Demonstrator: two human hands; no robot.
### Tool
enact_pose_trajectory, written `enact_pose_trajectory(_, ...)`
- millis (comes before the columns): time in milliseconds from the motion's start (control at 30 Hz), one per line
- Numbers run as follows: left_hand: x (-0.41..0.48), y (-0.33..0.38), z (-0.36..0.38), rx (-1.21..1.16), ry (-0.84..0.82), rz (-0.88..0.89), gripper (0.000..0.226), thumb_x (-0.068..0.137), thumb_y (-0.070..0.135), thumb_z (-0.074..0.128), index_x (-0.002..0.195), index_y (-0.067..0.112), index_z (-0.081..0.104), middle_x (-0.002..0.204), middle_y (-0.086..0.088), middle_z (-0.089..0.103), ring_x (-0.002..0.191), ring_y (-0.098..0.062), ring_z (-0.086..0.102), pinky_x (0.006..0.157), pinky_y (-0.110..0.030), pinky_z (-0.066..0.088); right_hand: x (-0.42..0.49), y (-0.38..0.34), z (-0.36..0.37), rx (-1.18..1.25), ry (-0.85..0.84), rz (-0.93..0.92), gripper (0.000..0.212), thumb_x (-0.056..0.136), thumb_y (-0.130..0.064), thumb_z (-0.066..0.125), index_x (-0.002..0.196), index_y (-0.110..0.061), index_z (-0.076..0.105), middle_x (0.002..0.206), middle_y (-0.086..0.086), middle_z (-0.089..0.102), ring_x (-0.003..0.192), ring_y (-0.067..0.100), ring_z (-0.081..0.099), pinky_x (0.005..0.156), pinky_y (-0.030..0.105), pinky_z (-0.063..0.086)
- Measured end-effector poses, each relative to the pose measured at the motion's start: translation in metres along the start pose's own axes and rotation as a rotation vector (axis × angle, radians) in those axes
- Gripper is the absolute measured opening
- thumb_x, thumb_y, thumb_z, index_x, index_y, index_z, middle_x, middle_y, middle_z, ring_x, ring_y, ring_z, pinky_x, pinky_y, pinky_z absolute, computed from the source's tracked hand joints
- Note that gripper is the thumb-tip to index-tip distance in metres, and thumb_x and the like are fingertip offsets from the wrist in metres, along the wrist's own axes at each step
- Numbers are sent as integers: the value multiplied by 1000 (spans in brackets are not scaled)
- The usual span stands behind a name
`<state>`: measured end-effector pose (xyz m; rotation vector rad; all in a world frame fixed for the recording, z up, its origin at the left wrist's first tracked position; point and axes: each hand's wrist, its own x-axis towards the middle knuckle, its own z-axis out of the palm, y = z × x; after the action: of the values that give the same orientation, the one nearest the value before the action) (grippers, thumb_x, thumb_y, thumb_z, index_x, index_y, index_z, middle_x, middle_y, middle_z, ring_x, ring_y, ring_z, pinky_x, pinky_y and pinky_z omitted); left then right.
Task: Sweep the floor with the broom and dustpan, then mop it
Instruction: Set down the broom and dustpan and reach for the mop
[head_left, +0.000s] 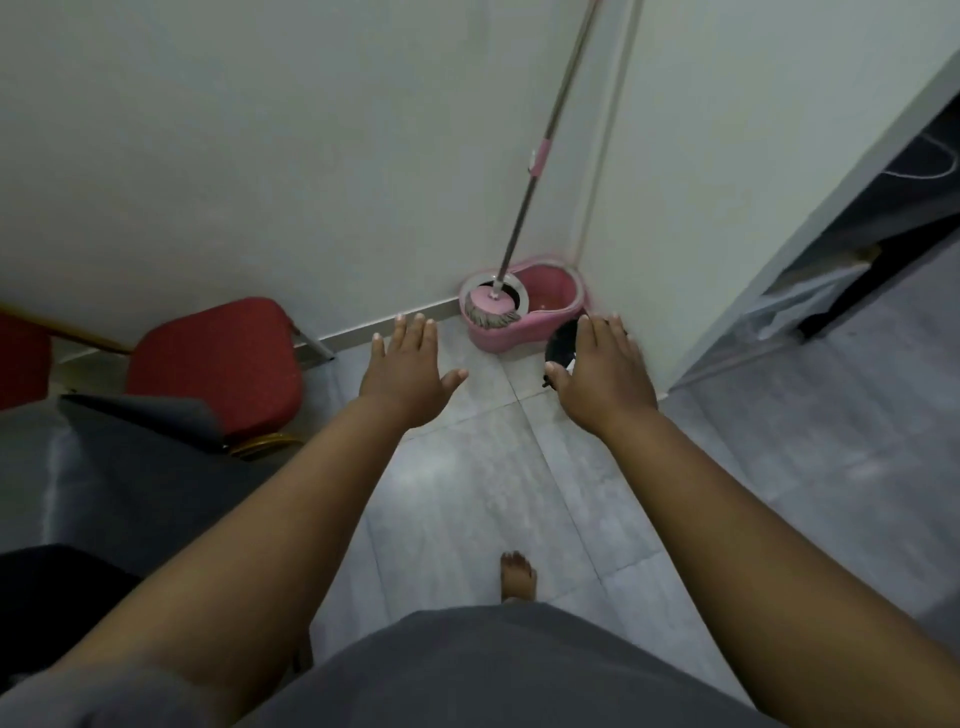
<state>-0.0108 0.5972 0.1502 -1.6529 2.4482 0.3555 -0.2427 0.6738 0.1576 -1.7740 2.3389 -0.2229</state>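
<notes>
Forearms (291, 519) stretch toward pink bucket (553, 304); left hand (410, 371) and right hand (602, 369), each grip wide, empty. Standing in it, mop (529, 195): likely light, stiff pole; take its pink sleeve (540, 156).

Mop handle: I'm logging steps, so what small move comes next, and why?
Probably step closer and grip the mop handle, which stands in the pink bucket, with the right hand: it and the left hand are open and empty.

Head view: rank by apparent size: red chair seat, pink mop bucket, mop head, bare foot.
1. red chair seat
2. pink mop bucket
3. mop head and bare foot look about alike; the foot is nearer and partly hidden, so unranked.
</notes>
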Motion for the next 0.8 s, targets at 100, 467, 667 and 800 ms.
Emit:
enact_pose_trajectory(100, 37, 0, -7, 9, -1, -40, 85, 99, 61, 30, 158, 7, 4, 166, -9, -1, 153, -27, -8, 123, -51, 4, 53, 5, -5, -13, -3, -50, 78, 96, -50, 46, 152, -2, 21, 160, 15, 21, 150, 31, 7, 121, 45, 13)
enact_pose_trajectory(467, 157, -38, -32, -72, 7, -116, 84, 100, 60, 31, 158, 8, 2, 166, -8, -3, 153, -27, -8, 123, -47, 1, 208, -21, -5, -16, -58, -141, 74, 94, -42, 54, 149, -1, 26, 156, 16, 27, 149, 35, 10, 120, 46, 15)
enact_pose_trajectory(667, 259, -51, -73, -61, 6, -35, 83, 100, 59, 33, 158, 7, 2, 166, -9, -2, 153, -27, -6, 124, -47, 4, 294, -34, -11, -25, -46, -84, 78, 96, -50, 47, 152, -2, 21, 160, 15, 21, 150, 30, 6, 121, 43, 12)
enact_pose_trajectory(800, 328, -57, -104, -50, 21, 72, 82, 100, 58, 32, 158, 7, 3, 166, -10, 0, 153, -28, -4, 124, -46, 6, 349, -39, -22, -29, -44, -21, 79, 97, -48, 47, 153, -2, 17, 162, 16, 15, 151, 31, 4, 122, 42, 11)
